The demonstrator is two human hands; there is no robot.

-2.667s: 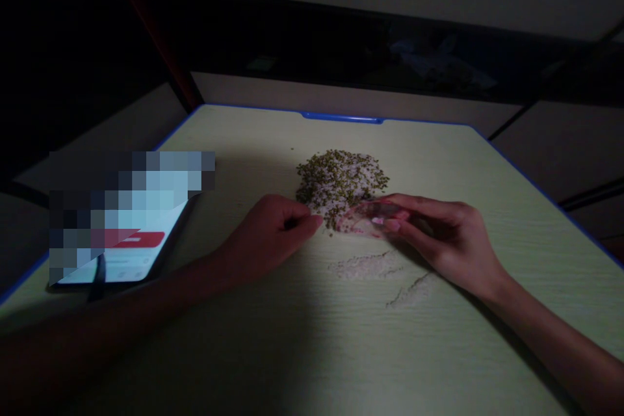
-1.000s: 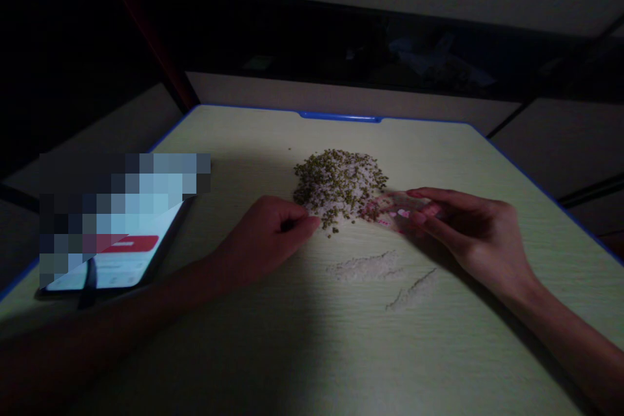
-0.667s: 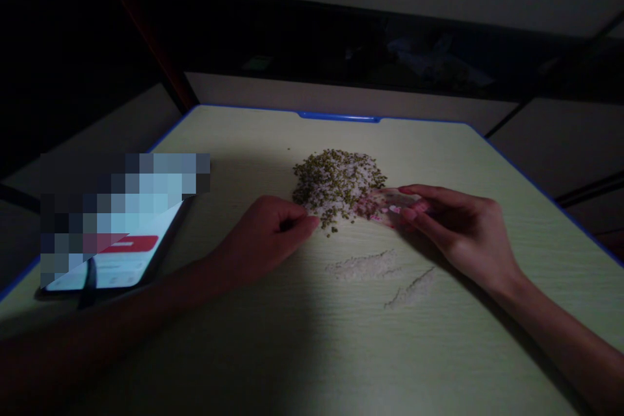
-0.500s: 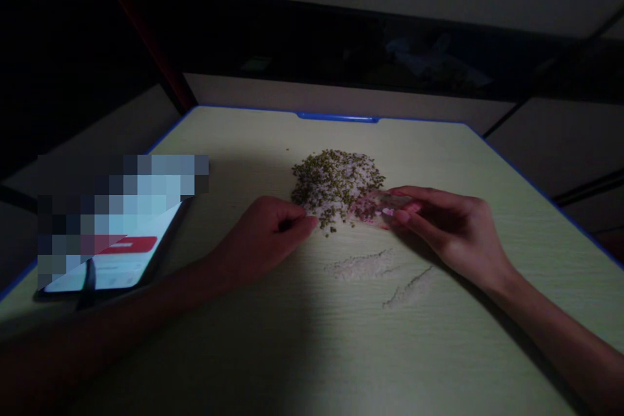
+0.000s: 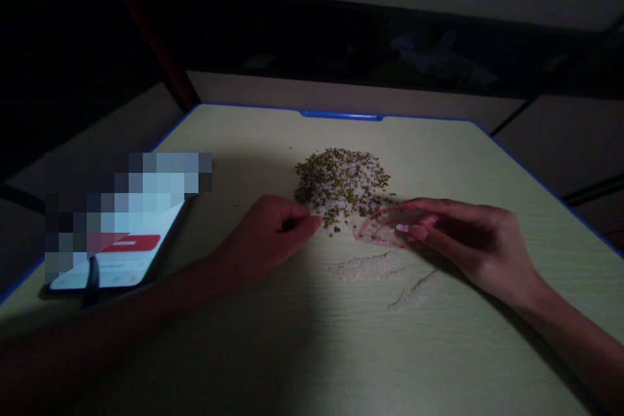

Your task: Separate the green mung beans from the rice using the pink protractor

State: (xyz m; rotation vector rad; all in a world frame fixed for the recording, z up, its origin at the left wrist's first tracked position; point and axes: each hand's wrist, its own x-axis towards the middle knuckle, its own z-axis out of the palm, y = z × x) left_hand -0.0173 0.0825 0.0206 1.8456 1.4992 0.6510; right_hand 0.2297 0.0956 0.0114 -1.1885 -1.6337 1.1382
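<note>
A mound of green beans mixed with white grains, perhaps rice, lies on the pale tabletop. My left hand is closed in a loose fist at the mound's near left edge; the inside of the fist is hidden. Between the thumb and fingers of my right hand is a clear protractor with pink markings. Its curved edge points left, just in front of the mound's near right side. Nearer me, two thin streaks of whitish grains run across the wood, in front of the protractor.
On the left a lit phone or tablet lies behind my left forearm, its upper part blurred out and a dark strap across its lower end. The table has a blue rim, with a blue handle piece at the far edge. Cabinet-like panels stand beyond.
My right hand moved the protractor left into the mound's near right edge, then drew it back right and towards me. A few beans now lie loose at that side. My left hand stays put.
</note>
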